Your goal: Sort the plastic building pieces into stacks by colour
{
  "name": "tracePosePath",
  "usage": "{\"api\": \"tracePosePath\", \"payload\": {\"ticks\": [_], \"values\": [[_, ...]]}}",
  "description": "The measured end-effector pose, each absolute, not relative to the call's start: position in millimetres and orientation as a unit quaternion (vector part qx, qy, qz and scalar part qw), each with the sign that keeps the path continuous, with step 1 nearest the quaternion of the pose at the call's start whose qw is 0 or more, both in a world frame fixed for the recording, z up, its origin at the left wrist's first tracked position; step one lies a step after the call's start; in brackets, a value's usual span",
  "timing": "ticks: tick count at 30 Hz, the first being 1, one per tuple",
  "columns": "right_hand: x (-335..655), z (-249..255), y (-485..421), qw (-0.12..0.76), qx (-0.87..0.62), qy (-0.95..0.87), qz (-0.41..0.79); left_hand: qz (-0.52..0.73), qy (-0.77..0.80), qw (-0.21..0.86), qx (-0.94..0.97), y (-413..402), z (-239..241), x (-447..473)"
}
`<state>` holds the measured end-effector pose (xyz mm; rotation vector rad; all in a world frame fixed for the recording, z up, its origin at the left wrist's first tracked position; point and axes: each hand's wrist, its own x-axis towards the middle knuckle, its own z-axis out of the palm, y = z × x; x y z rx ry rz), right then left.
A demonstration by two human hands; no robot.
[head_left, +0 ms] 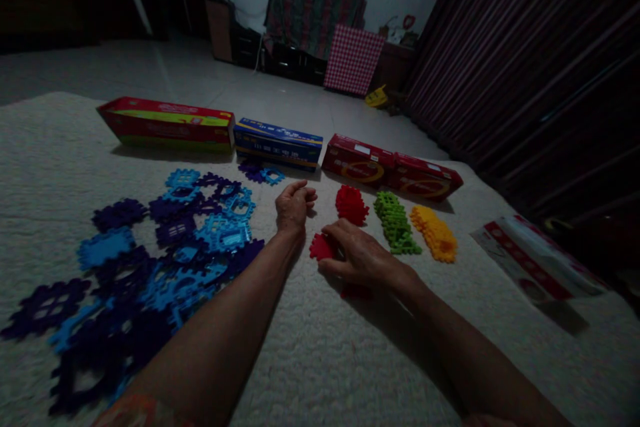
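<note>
My right hand (357,253) grips a red toothed plastic building piece (323,248) between thumb and fingers, low over the white quilted cover. Another red piece (357,291) shows partly beneath that hand. Just beyond stands a stack of red pieces (351,205). To its right lie a row of green pieces (397,223) and a row of yellow pieces (434,233). My left hand (294,208) hovers near the red stack, fingers loosely bent and apart, holding nothing visible. Left of it spreads a loose pile of dark purple pieces (176,231) and light blue pieces (107,248).
Along the back edge sit a red and yellow box (170,125), a blue box (278,144) and two dark red boxes (357,159). A white and red box (540,260) lies at the right. Dark curtains (525,67) hang beyond.
</note>
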<state>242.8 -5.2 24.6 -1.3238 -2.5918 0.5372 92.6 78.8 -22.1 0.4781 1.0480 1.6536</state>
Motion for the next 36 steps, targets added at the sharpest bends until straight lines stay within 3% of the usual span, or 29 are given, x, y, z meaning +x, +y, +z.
{"api": "tracePosePath", "payload": {"ticks": [9, 13, 21, 27, 36], "values": [[230, 15, -8, 0.132, -0.414, -0.884, 0.173, 0.690, 0.442, 0.536, 0.200, 77, -20, 93], [234, 11, -4, 0.208, -0.442, -0.859, 0.151, 0.691, 0.440, 0.537, 0.203, 76, -19, 93], [254, 8, 15, 0.277, -0.521, -0.807, 0.018, 0.688, 0.441, 0.538, 0.207, 78, -22, 93], [266, 5, 24, 0.279, -0.568, -0.772, -0.054, 0.686, 0.445, 0.536, 0.209, 78, -23, 94], [261, 7, 22, 0.206, -0.633, -0.742, -0.080, 0.687, 0.441, 0.541, 0.203, 77, -21, 95]]}}
